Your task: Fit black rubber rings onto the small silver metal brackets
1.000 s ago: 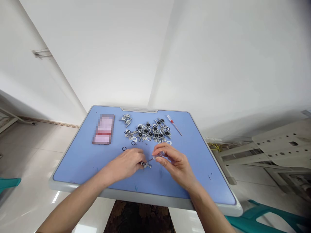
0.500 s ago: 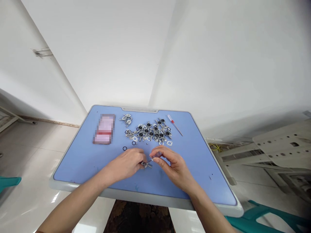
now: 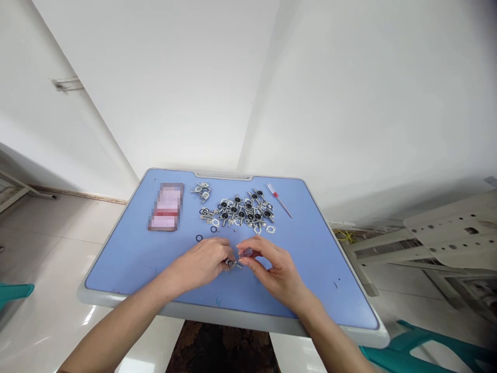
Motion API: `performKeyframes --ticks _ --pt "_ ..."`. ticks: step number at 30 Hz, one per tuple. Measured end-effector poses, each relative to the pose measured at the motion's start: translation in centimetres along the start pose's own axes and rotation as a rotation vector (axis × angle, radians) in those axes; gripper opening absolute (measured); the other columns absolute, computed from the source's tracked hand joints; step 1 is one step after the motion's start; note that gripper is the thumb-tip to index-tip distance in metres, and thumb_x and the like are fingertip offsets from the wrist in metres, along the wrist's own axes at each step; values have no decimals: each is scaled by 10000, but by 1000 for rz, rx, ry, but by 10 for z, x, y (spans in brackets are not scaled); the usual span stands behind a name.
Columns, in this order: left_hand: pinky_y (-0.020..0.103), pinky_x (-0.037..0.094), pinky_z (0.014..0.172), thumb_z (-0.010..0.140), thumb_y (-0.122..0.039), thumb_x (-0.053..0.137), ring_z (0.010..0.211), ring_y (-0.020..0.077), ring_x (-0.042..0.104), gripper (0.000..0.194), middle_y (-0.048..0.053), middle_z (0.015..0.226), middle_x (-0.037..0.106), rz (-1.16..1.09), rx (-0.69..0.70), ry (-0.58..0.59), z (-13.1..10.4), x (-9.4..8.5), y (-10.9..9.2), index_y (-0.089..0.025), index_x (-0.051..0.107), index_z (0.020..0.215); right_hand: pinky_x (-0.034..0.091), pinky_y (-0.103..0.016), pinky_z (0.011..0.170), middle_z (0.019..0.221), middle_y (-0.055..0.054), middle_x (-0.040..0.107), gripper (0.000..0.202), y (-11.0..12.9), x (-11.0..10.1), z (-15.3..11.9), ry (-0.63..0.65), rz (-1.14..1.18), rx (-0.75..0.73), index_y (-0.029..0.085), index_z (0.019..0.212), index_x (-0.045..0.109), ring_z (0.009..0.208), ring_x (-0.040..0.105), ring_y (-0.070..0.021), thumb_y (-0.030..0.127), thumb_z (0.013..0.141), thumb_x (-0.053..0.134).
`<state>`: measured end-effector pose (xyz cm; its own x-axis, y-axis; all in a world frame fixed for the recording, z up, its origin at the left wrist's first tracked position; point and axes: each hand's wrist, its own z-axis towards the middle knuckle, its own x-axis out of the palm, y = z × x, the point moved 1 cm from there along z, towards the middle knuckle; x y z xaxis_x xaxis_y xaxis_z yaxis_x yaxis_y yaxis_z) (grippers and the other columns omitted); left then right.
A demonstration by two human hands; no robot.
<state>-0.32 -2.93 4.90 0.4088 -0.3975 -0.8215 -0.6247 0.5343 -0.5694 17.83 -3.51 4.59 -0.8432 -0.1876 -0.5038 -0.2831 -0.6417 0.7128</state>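
Near the front of the blue table (image 3: pixel 287 282), my left hand (image 3: pixel 207 259) is closed on a small silver metal fitting (image 3: pixel 233 265) with short stems, partly hidden by the fingers. My right hand (image 3: pixel 272 267) pinches the clear purplish handle of a small screwdriver (image 3: pixel 246 253). Its tip meets the fitting between my hands, though exactly where is too small to tell. Just beyond the hands lie two black rubber rings (image 3: pixel 199 238) and a pile of silver metal fittings with black round caps (image 3: pixel 241 214).
A smaller cluster of silver parts (image 3: pixel 202 190) lies at the back left of the pile. A blurred pink rectangular item (image 3: pixel 166 207) is at the left. Another screwdriver (image 3: pixel 280 199) with a red collar lies back right. Flat oval metal plates (image 3: pixel 271 229) edge the pile.
My right hand has moved slightly left and down, bringing the screwdriver handle closer to the fitting. My left hand stays in place, holding the fitting.
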Motion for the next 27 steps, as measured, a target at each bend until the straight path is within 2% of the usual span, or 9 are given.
performKeyframes --ticks 7,13,17,20,23,27 --pt "285 421 782 848 -125 517 859 186 594 146 31 900 634 -17 -14 6 1 1 2 -174 651 879 516 -238 646 900 -22 627 327 -6 7 -4 -75 -107 -117 269 1161 536 774 609 -124 94 885 536" --pt "300 432 806 853 -126 507 909 199 605 172 40 935 653 -32 -22 19 1 1 2 -174 661 915 521 -250 618 877 -32 595 349 -6 5 -4 -55 -129 -80 248 1203 505 747 588 -132 93 890 508" --pt "306 433 825 852 -114 499 954 205 600 198 42 977 654 -34 -13 11 1 2 2 -179 659 950 535 -263 673 933 -42 619 354 -5 2 -4 -18 -143 -62 245 1216 483 799 604 -135 85 901 479" --pt "298 433 794 864 -135 496 897 194 603 176 37 932 643 -23 -13 13 0 1 2 -178 658 919 529 -251 648 872 -23 633 296 -7 4 -4 -20 -173 -99 242 1155 502 750 613 -129 100 896 508" --pt "291 428 762 871 -157 499 826 181 597 155 30 864 620 1 -28 14 -1 0 1 -172 652 857 508 -241 587 826 -21 639 246 -10 8 -6 -84 -247 -158 234 1117 512 685 604 -128 141 891 539" --pt "286 431 757 869 -161 499 821 182 596 153 28 850 615 -1 -44 10 0 -1 0 -178 651 865 502 -255 604 898 -49 659 298 -9 9 -7 -72 -353 -237 235 1176 504 756 622 -152 149 892 532"
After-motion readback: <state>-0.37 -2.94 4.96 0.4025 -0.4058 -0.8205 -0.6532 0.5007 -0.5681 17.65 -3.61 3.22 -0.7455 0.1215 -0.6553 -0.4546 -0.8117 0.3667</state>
